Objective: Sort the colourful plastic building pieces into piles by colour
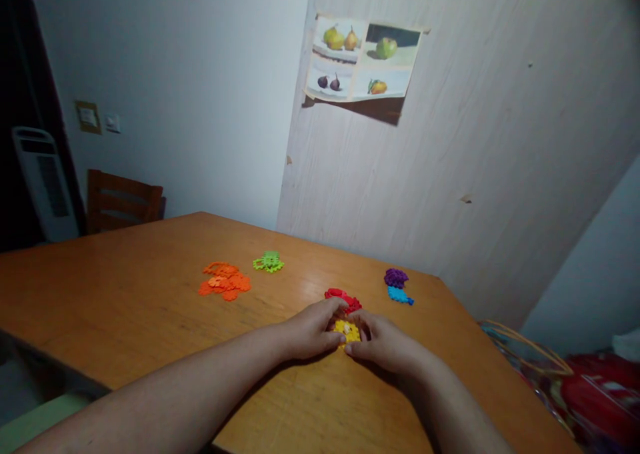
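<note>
A small pile of yellow notched plastic pieces (349,331) lies on the wooden table in front of me. My left hand (316,329) curls round its left side, thumb at the near edge. From the right, my right hand (379,339) cups the same pile, its thumb close to the left one. Both hands' fingers are bent around the yellow pieces and partly hide them. Just beyond my fingertips is a heap of red pieces (344,300), partly covered by my left hand.
Orange pieces (226,282) spread on the table (125,294) at the left, near a green pile (269,261). Purple pieces (397,278) and blue pieces (400,295) lie at the back right. A chair (123,201) stands behind the table, and red bags (603,394) are beside it.
</note>
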Demonstrator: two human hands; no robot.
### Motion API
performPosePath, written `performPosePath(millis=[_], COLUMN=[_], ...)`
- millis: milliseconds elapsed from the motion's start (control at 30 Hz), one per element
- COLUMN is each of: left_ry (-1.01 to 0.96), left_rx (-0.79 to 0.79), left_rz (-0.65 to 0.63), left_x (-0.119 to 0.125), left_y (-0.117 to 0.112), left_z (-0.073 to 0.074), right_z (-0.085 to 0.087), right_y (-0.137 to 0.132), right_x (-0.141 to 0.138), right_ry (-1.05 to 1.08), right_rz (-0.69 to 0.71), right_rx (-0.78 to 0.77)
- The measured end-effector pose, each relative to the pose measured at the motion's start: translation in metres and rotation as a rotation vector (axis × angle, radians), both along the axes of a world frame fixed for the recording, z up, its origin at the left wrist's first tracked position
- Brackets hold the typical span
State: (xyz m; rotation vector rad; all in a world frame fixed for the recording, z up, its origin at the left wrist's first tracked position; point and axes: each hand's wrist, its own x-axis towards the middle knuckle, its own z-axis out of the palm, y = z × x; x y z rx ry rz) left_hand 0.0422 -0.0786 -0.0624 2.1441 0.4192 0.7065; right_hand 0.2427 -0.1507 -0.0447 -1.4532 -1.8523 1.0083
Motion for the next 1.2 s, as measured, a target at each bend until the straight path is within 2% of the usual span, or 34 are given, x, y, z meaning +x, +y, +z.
performPosePath(millis=[100, 200, 333, 433, 600, 767, 867, 1000, 1200], left_ry=[-0.006, 0.022, 0.076, 0.11, 0.133, 0.092, 0.103, 0.112, 0.104], left_rx=[-0.031, 0.03, 0.201, 0.242, 0.228, 0.281, 0.268, 0.24, 0.232], left_rz=[-0.003, 0.001, -0.018, 0.029, 0.079, 0.028, 0.065, 0.122, 0.125], left_x=[0.001, -0.001, -0.003, -0.003, -0.002, -0.002, -0.002, -0.003, -0.004], left_y=[-0.001, -0.004, -0.007, -0.006, -0.004, -0.004, -0.005, -0.007, -0.004], left_z=[0.0, 0.006, 0.016, 0.017, 0.015, 0.015, 0.017, 0.02, 0.019], right_z=[-0.003, -0.001, 0.005, 0.007, 0.005, 0.008, 0.011, 0.012, 0.0], right_y=[0.001, 0.0, -0.004, -0.007, -0.007, -0.009, -0.011, -0.013, -0.009], right_x=[0.002, 0.002, -0.001, 0.0, 0.002, -0.002, 0.0, 0.017, 0.067], right_ry=[0.016, -0.031, -0.239, -0.323, -0.346, -0.336, -0.354, -0.333, -0.254], right_rz=[-0.018, -0.049, -0.14, -0.224, -0.227, -0.213, -0.218, -0.3, -0.53], right_rx=[-0.039, -0.068, 0.099, 0.153, 0.147, 0.172, 0.154, 0.119, 0.059])
